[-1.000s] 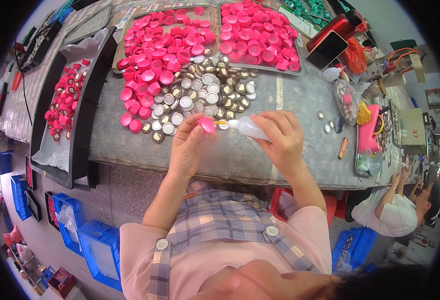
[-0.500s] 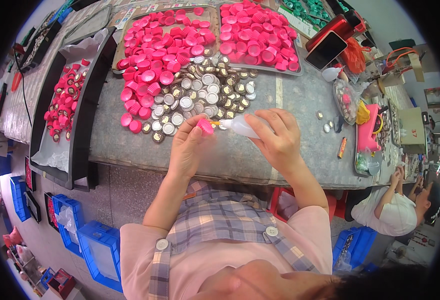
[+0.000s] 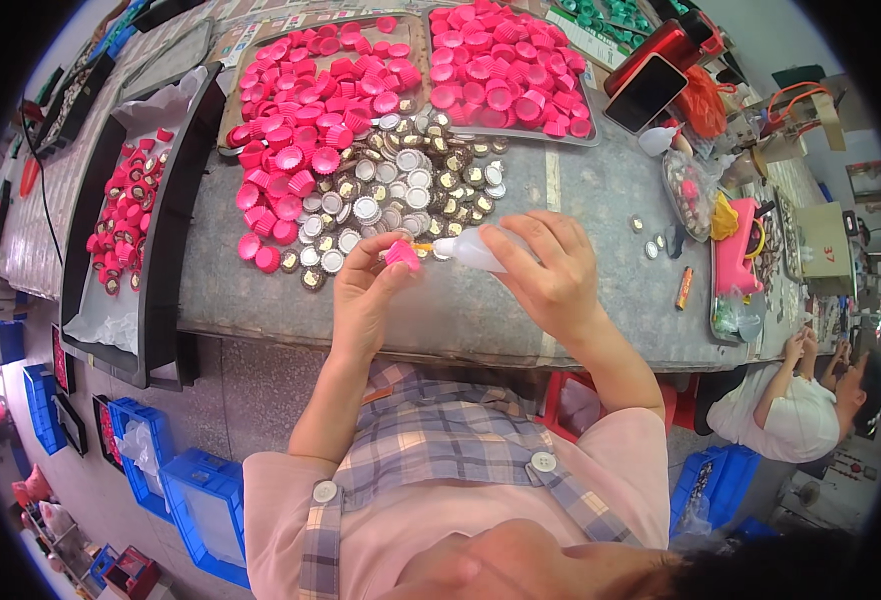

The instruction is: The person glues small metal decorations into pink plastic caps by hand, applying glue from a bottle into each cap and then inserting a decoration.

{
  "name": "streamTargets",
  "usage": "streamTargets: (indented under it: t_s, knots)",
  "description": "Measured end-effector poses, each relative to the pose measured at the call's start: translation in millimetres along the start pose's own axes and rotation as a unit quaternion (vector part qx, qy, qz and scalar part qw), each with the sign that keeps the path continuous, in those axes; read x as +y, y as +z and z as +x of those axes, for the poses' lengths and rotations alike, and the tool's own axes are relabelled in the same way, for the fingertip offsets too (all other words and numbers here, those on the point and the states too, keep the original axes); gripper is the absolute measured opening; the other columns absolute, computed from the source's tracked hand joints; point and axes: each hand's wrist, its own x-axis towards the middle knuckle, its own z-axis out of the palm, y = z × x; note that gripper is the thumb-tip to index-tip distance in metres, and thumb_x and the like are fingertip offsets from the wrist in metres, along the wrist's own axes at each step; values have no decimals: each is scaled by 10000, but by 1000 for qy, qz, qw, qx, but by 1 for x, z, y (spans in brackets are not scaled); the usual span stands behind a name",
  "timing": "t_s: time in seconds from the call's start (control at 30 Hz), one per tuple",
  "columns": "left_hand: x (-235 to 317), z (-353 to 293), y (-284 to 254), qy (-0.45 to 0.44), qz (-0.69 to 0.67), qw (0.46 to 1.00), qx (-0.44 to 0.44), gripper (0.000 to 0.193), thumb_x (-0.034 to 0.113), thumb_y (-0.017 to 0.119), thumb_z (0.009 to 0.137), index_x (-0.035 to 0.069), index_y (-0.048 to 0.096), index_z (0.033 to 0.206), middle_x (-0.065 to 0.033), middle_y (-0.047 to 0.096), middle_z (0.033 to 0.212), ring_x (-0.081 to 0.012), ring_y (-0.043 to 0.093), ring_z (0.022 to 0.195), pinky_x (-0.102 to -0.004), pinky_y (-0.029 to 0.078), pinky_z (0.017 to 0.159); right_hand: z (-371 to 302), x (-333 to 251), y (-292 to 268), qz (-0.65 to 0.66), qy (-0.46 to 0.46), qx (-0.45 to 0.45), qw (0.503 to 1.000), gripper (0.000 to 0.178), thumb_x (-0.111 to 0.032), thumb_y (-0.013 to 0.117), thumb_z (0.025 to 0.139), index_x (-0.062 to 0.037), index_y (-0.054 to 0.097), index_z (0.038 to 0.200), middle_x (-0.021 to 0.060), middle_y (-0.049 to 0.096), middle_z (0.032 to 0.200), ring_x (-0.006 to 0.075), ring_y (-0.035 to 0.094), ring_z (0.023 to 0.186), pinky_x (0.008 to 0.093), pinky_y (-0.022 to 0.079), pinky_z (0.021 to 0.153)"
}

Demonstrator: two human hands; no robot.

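My left hand point(image 3: 366, 285) pinches a small pink fluted cup point(image 3: 402, 256) between thumb and fingers, above the table's near side. Closed round a white squeeze bottle point(image 3: 473, 248) is my right hand point(image 3: 551, 265). The bottle lies nearly level, its thin yellowish nozzle tip pointing left at the pink cup. Whether the tip touches the cup I cannot tell. Just beyond both hands spreads a heap of metal bottle caps point(image 3: 416, 190), some silver side up, others dark with a pale print. Loose pink cups point(image 3: 279, 205) lie against the heap's left side.
Two trays of pink cups point(image 3: 326, 90) point(image 3: 511, 75) stand at the back. A black bin point(image 3: 176, 200) at left holds capped pink pieces. To the right are a phone point(image 3: 646, 95), an orange tube point(image 3: 684, 288) and a pink basket point(image 3: 736, 260). Another person point(image 3: 786, 410) sits far right.
The pink cup has tilted a little in my left fingers. Both hands keep their hold, with the nozzle still at the cup. The whole view has shifted slightly.
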Motion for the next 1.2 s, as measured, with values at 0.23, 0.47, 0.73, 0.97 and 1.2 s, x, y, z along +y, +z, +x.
streamTargets:
  t_s: [0.23,0.47,0.73,0.97,1.2]
  knots:
    - [9,9,-14,216,138,965,-51,285,-53,552,761,15,509,1034,-99,476,1134,-156,508,983,-280,431,840,-28,29,8,179,247,20,952,295,-108,702,631,-75,596,904,66,567,857,219,545,816,317,429,705]
    - [22,16,-22,306,168,935,-68,314,-101,469,790,32,484,1074,-147,410,1235,-236,470,1083,-304,434,874,-69,83,59,390,464,118,787,309,-89,631,744,1,494,1006,65,581,928,130,550,863,249,427,755]
    - [20,20,-33,-163,-635,748,-104,339,98,403,877,61,421,1214,-140,369,1280,-225,507,1022,-310,480,815,-39,54,34,-75,281,205,934,377,-126,676,701,-4,502,1013,99,583,938,220,540,929,322,407,810]
    - [5,10,-22,-183,-523,827,-96,381,147,436,864,86,396,1238,-136,424,1237,-190,549,883,-295,481,744,-19,12,59,229,85,-128,961,251,-156,672,650,-107,592,882,48,521,841,240,495,815,340,405,722]
    - [7,2,-24,-120,-346,928,-73,413,162,470,844,77,381,1238,-158,470,1185,-188,571,824,-302,486,704,-25,15,75,230,75,-108,964,216,-142,670,664,-97,598,862,35,515,759,224,488,752,327,399,667]
